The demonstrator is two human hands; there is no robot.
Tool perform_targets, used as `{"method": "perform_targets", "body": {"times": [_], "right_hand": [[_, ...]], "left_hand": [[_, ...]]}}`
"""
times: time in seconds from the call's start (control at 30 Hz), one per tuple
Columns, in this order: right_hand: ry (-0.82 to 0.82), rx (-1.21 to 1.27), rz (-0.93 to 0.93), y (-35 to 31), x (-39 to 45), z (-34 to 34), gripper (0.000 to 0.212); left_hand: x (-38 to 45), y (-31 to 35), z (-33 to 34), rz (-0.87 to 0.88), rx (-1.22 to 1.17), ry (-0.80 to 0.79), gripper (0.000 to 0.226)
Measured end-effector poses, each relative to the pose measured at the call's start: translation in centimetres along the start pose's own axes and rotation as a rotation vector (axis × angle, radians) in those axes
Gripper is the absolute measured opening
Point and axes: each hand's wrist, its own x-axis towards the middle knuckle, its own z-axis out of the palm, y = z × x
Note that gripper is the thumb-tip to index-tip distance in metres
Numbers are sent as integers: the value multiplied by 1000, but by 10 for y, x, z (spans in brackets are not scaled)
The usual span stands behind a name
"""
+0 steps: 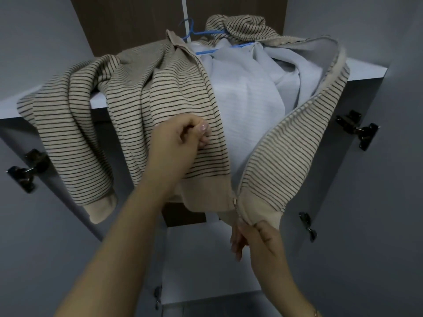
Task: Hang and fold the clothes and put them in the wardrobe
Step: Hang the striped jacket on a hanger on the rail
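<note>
Wardrobe shelf [366, 73] edge: my left hand [180, 138] pinches the striped zip hoodie [160, 92], right hand [258, 236] pinches its hem; tugging risks dislodging the blue hanger [206, 33].

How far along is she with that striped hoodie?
Done: the hoodie is on the blue hanger, lying on the shelf. In hand: the right hand pinches the hem by the zipper; the left hand holds the front panel. Left: zipping up and hanging it.

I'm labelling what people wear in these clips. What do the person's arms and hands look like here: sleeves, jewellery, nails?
Both forearms are bare, with no sleeves in view. The left hand has pale, glossy polished nails. The right hand wears no visible ring; a thin bracelet shows on that arm at the picture's bottom edge.
</note>
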Motion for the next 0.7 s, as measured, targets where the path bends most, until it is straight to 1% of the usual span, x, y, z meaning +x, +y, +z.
{"method": "perform_targets", "body": {"times": [0.03, 0.1, 0.17, 0.2, 0.27, 0.33, 0.4, 0.43, 0.47, 0.5, 0.57, 0.63, 0.7], "right_hand": [[11, 65, 33, 2, -1, 0, 37], [32, 134, 79, 1, 3, -1, 30], [6, 124, 88, -2, 11, -6, 27], [3, 108, 90, -3, 14, -9, 26], [29, 82, 94, 0, 14, -14, 26], [57, 64, 107, 7, 12, -19, 27], [78, 37, 120, 11, 10, -22, 30], [90, 8, 121, 13, 8, -22, 32], [105, -39, 107, 15, 7, -23, 33], [123, -95, 76, 15, 6, -24, 34], [145, -175, 14, 13, 9, -26, 34], [122, -206, -5, 8, 20, -26, 31], [77, -243, 9, 2, 33, -25, 28]], "left_hand": [[3, 2, -7, 1, -31, -61, 14], [-9, -1, -10, -2, 16, -156, 10], [-39, -10, -4, -83, -38, -161, 12], [-57, -15, -1, -158, -108, -182, 17], [-87, -25, 9, -347, -231, -286, 30], [-107, -36, 27, -546, -313, -380, 31], [-120, -41, 49, -738, -421, -416, 28], [-123, -41, 59, -823, -521, -403, 28], [-124, -40, 67, -880, -632, -357, 29], [-123, -41, 71, -890, -704, -289, 35], [-116, -45, 74, -835, -743, -192, 51], [-106, -49, 75, -816, -762, -186, 58], [-98, -52, 74, -823, -797, -179, 59]]}}
